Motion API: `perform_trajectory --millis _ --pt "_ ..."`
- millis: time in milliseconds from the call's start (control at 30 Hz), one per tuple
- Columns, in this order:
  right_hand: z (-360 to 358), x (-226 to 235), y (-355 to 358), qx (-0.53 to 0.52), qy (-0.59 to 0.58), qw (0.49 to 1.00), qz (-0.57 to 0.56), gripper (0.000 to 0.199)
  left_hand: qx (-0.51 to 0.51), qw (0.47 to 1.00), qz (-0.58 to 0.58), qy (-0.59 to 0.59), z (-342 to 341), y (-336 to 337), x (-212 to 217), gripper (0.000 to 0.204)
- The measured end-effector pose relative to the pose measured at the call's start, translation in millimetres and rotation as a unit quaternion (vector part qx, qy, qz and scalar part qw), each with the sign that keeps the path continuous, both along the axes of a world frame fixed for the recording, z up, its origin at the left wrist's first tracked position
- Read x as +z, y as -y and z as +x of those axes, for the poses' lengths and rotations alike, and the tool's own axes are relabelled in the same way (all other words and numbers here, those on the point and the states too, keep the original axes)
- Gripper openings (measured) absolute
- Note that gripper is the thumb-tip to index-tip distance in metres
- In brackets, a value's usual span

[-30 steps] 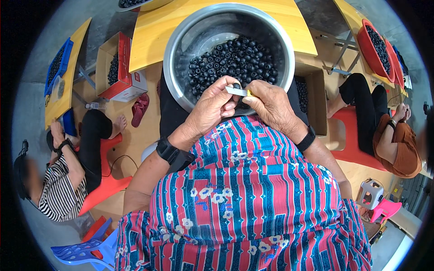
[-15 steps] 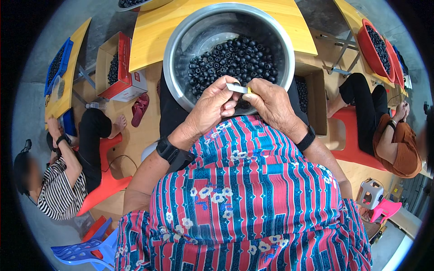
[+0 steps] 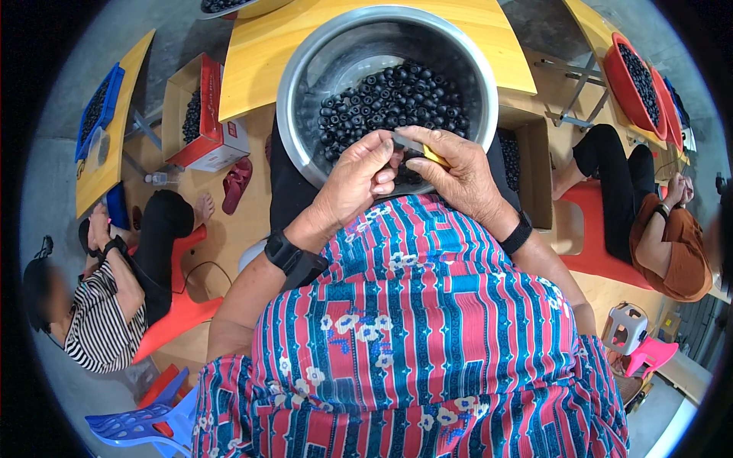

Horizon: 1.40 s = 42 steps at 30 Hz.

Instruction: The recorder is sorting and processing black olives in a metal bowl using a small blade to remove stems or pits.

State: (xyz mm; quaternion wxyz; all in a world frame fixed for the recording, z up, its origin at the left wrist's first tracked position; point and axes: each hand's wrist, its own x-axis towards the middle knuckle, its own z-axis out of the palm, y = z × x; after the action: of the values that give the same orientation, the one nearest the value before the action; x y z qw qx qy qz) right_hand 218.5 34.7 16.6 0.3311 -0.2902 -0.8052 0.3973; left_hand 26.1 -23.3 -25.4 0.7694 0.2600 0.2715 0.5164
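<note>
A wide steel bowl point(image 3: 285, 99) sits before me, partly filled with small round black pieces point(image 3: 389, 103) that have holes in them. Both hands meet over its near rim. My right hand point(image 3: 469, 168) is closed around a small knife point(image 3: 436, 156) with a yellow handle, its short flat blade pointing left toward the other hand. My left hand point(image 3: 355, 177) has its fingers pinched together at the blade's tip. Whatever lies between those fingers is hidden.
Under the bowl's far side runs a yellow table point(image 3: 256, 57). An open carton point(image 3: 200, 114) of black pieces stands left, beside a dark red slipper point(image 3: 237, 185). Another carton point(image 3: 537, 168) is close on the right. Co-workers sit on red stools on both sides.
The knife's blade has turned and now lies flatter under my right thumb and fingers. My left hand has barely shifted. The co-worker on the left has brought their hands together.
</note>
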Motion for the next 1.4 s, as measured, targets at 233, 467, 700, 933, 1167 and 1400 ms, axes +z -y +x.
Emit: perform_trajectory --millis 233,467,700,933,1167,1400 --pt "-0.2 -1.7 -0.6 -0.005 0.081 0.992 0.097 0.044 0.014 0.997 -0.026 0.072 -2.3 -1.2 -11.8 0.018" --pt "3.4 -2.3 1.3 0.003 0.113 0.984 0.139 0.051 0.03 0.995 -0.068 0.062 -0.3 -1.5 -2.4 0.021" --pt "1.5 -2.8 0.8 -0.004 0.076 0.99 0.121 0.047 0.004 0.997 -0.038 0.069 -1.4 -2.5 -6.1 0.021" --pt "2.3 -11.0 -5.8 -0.046 0.031 0.997 0.046 0.04 -0.016 0.997 -0.01 0.072 -0.9 -1.4 -1.8 0.02" --pt "8.3 -7.3 -8.3 -0.169 -0.056 0.983 -0.038 0.036 0.044 0.99 -0.078 0.105 -19.8 -6.2 9.6 0.026" --pt "11.0 -9.1 -9.5 -0.165 -0.071 0.983 -0.037 0.034 -0.045 0.946 -0.043 -0.318 -18.7 -12.3 16.3 0.011"
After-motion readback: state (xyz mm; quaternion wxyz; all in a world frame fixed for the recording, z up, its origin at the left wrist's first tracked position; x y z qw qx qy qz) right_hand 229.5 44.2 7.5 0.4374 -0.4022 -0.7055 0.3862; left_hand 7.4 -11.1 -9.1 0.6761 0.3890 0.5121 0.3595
